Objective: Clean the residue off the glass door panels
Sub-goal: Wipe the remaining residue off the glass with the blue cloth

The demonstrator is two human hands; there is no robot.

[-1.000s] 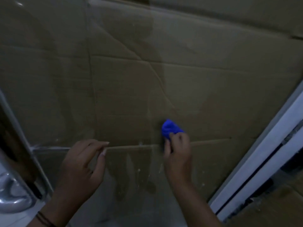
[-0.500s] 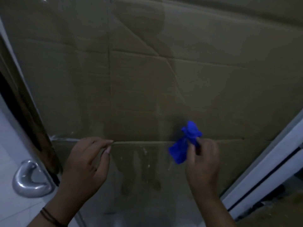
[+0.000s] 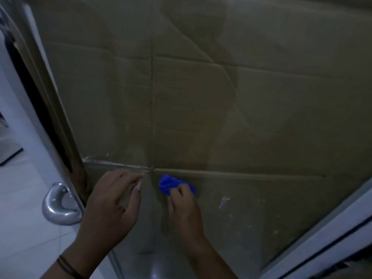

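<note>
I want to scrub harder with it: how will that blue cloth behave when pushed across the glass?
The blue cloth looks soft and floppy: it bunches into folds under the right hand. It probably weighs little and gives under pressure, so on the glass panel it may slide.

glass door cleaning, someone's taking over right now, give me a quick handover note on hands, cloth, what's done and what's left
Right hand: grips the blue cloth, bunched and pressed to the glass panel just below the horizontal cardboard seam.
Left hand: fingers curled, fingertips at the seam line on the glass, beside the cloth; no tool visible in it.
Metal handle sits to the left.
Done: cannot tell how much has been wiped.
Left: white residue streak right of the cloth, plus small specks lower right.
</note>
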